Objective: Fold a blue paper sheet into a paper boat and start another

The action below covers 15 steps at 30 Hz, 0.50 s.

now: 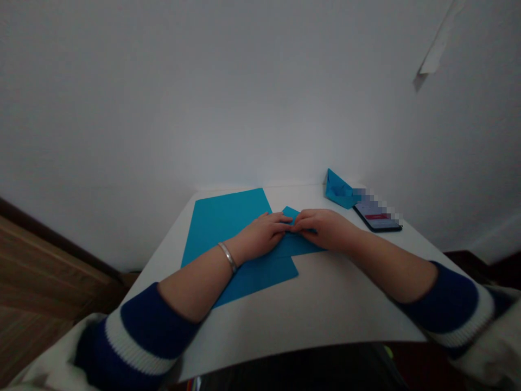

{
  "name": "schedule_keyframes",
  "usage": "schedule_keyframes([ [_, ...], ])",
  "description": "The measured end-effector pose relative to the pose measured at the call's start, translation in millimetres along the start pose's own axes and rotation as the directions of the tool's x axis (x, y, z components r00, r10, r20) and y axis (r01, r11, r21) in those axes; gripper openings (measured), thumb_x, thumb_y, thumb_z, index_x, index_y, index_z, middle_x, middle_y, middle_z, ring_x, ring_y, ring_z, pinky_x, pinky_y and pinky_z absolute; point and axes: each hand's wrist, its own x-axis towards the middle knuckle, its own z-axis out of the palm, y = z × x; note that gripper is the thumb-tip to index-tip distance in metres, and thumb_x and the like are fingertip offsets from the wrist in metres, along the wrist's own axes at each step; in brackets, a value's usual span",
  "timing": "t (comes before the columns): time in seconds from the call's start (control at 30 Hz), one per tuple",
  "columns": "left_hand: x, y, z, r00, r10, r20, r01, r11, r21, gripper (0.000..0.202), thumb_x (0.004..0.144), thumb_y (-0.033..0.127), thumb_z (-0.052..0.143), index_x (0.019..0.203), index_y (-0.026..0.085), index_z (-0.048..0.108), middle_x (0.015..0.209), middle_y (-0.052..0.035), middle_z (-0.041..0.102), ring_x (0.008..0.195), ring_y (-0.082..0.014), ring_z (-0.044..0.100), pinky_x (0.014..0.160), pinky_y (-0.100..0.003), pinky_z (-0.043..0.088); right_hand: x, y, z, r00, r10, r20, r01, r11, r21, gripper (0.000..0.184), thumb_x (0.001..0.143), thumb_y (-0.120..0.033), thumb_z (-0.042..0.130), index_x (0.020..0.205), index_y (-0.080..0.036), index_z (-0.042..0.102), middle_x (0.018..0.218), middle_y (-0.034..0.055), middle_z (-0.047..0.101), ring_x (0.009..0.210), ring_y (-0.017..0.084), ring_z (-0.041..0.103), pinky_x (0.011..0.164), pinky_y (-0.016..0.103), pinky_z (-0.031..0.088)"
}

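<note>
My left hand (262, 234) and my right hand (325, 228) meet fingertip to fingertip over a small piece of folded blue paper (293, 245) on the white table (325, 304). Both hands lie palm down with fingers pressed onto the fold, and a folded corner pokes up between them. A silver bangle (228, 256) sits on my left wrist. Under my left forearm lies a large flat blue sheet (228, 222).
A finished blue paper boat (340, 190) stands at the table's far right, against the white wall. A phone (377, 216) with a lit screen lies just in front of it. Wooden flooring shows at the left.
</note>
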Motion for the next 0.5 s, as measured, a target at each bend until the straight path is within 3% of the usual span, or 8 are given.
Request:
schedule_keyframes([
  [0.17, 3, 4, -1.3, 0.999, -0.041, -0.008, 0.041, 0.999, 0.003, 0.032, 0.092, 0.017, 0.044, 0.114, 0.025, 0.065, 0.133, -0.0049, 0.056, 0.122, -0.023, 0.05, 0.106, -0.047, 0.034, -1, -2, -2, 1.0, -0.013, 0.025, 0.015, 0.997, -0.08, 0.024, 0.084, -0.015, 0.055, 0.097, -0.023, 0.073, 0.094, 0.0054, 0.07, 0.086, 0.019, 0.062, 0.075, 0.03, 0.046],
  [0.37, 5, 17, -9.6, 0.991, -0.134, -0.01, 0.134, 0.99, 0.045, 0.023, 0.093, 0.025, 0.048, 0.105, 0.029, 0.067, 0.127, -0.0013, 0.06, 0.12, -0.0241, 0.052, 0.109, -0.06, 0.023, 3, -5, -5, 0.996, -0.046, 0.081, 0.058, 0.987, -0.149, 0.023, 0.081, -0.015, 0.056, 0.095, -0.023, 0.073, 0.095, 0.0058, 0.07, 0.085, 0.021, 0.062, 0.072, 0.032, 0.045],
  [0.5, 6, 17, -10.2, 0.986, -0.164, -0.025, 0.164, 0.986, 0.029, 0.02, 0.092, 0.028, 0.051, 0.104, 0.029, 0.067, 0.126, -0.0005, 0.06, 0.12, -0.0237, 0.052, 0.109, -0.057, 0.026, 5, -6, -7, 0.995, -0.034, 0.092, 0.047, 0.987, -0.151, 0.025, 0.08, -0.015, 0.056, 0.097, -0.021, 0.073, 0.095, 0.0066, 0.069, 0.085, 0.021, 0.062, 0.071, 0.032, 0.045],
])
